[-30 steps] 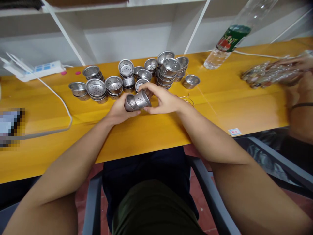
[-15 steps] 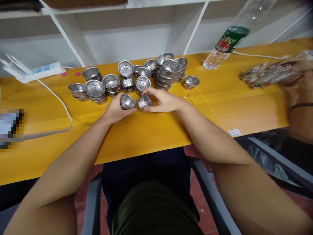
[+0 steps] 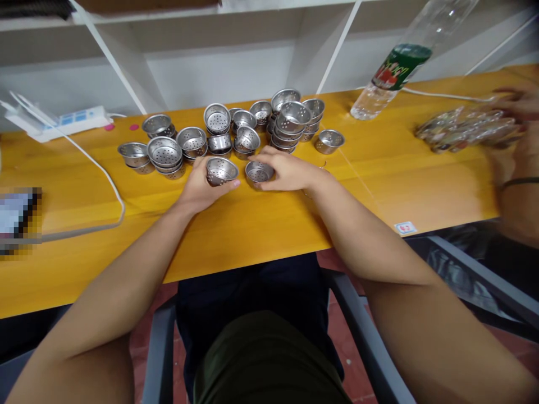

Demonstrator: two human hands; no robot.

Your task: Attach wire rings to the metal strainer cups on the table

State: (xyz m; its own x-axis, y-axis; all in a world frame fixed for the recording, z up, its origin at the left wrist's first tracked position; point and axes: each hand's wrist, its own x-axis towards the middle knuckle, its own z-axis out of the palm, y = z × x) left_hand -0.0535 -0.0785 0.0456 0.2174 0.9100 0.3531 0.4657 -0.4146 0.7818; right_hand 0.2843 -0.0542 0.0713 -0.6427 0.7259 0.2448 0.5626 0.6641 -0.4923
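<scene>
My left hand [image 3: 201,186] is curled round a small perforated metal cup [image 3: 222,170], its mouth facing up. A second perforated cup [image 3: 258,173] sits between the thumb and fingers of my right hand [image 3: 286,171], a short gap to the right of the first. Both cups are upright at or close to the table top; whether they rest on it I cannot tell. Just behind my hands stand several more such cups, some stacked, among them a leaning cup [image 3: 247,138] and a tall stack [image 3: 293,119]. A lone cup [image 3: 329,141] stands to the right.
A plastic bottle [image 3: 389,70] stands at the back right. Beyond it, another person's hand [image 3: 516,104] is by clear-wrapped items [image 3: 467,129]. On the left are a power strip [image 3: 76,122], a white cable [image 3: 110,182] and a blurred-out device [image 3: 17,216]. White shelving [image 3: 219,67] borders the table's back.
Both cups in my hands have turned from tilted to upright, and the right one has shifted slightly right. A cup behind them leans differently. The other person's hand has lifted off the wrapped items.
</scene>
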